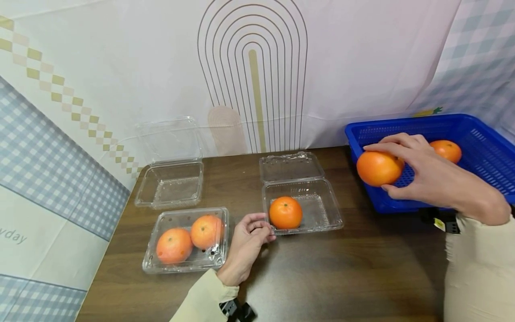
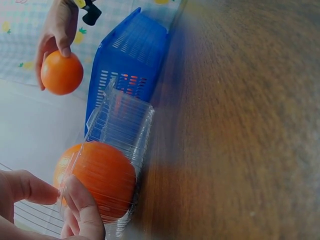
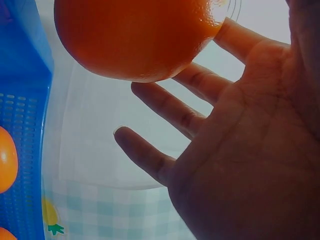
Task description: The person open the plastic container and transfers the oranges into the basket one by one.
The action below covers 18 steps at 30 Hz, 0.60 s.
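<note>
Right hand [image 1: 428,170]: we find it gripping one orange [image 1: 379,168], thumb below and fingers over the top, the fruit held at the left end of the blue basket [image 1: 406,120], above its rim. In the right wrist view we note the little finger standing out, apart from the fruit.

Left hand [image 1: 246,246]: we see thumb and fingertips pinching the near left corner of an open clear box [image 1: 318,208], its lid folded back toward the wall.

In that box, one item: a second orange [image 1: 285,213], stem end up, against the left side, the right part bare.

In the basket: a further orange [image 1: 445,151] behind the right hand; we count parts of two in the right wrist view.

Left of the left hand: a closed clear box [image 1: 191,259] containing two oranges [image 1: 174,245], side by side.

Behind it: another open clear box [image 1: 173,185], lid raised against the patterned wall cloth [image 1: 161,58].

Beneath all: a dark wood-grain table [image 1: 334,277].
</note>
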Motion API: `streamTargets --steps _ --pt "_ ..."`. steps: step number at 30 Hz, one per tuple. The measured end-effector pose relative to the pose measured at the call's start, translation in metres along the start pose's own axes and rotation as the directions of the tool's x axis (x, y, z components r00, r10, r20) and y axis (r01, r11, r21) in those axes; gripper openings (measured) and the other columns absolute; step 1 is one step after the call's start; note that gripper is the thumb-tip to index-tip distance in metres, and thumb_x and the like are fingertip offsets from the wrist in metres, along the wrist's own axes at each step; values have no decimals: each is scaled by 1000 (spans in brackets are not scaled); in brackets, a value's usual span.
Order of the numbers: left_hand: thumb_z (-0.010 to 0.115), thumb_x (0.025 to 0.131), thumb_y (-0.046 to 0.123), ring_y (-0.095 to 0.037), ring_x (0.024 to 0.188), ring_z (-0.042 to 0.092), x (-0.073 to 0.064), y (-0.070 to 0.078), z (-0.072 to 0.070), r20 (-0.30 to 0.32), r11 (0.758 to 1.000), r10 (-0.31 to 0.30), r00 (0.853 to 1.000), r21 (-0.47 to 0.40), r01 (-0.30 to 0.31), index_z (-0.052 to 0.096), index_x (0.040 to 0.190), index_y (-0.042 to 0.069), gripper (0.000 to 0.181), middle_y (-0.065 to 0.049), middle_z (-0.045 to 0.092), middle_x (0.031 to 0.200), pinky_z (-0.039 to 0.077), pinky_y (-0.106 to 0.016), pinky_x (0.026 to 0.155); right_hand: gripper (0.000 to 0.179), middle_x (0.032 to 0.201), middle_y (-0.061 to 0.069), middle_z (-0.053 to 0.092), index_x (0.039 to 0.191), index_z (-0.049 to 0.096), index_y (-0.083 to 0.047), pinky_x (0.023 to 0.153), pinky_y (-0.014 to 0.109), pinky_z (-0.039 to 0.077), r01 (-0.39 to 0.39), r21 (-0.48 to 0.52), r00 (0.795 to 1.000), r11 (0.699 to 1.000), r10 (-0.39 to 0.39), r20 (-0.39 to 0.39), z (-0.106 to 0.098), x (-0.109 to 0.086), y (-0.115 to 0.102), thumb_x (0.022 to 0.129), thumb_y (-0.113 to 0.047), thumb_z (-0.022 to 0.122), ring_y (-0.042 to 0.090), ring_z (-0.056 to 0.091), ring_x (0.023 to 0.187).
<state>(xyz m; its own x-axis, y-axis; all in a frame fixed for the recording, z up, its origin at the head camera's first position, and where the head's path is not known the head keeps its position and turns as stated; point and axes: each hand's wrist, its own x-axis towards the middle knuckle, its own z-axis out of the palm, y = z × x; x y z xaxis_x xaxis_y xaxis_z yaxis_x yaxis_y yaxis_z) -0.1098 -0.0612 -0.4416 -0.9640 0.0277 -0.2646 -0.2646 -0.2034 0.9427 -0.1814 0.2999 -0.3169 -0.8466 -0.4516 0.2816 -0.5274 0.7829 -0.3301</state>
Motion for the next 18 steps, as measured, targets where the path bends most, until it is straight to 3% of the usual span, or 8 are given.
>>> streamTargets --steps 9,18 --pt "58 88 -10 -11 76 64 0 0 0 -1 1000 1 1000 2 -1 50 129 -6 42 -6 61 93 60 -22 75 82 138 19 51 139 60 -18 88 56 33 -49 -13 999 999 49 10 -3 -3 3 62 -9 89 44 40 117" --pt "57 88 -10 -10 76 64 1 -1 1 -7 1000 0 1000 1 0 51 129 -6 42 -5 61 92 61 -22 74 81 138 20 50 140 59 -17 80 50 31 -88 -30 996 996 88 14 -5 -6 4 65 -7 89 42 40 112"
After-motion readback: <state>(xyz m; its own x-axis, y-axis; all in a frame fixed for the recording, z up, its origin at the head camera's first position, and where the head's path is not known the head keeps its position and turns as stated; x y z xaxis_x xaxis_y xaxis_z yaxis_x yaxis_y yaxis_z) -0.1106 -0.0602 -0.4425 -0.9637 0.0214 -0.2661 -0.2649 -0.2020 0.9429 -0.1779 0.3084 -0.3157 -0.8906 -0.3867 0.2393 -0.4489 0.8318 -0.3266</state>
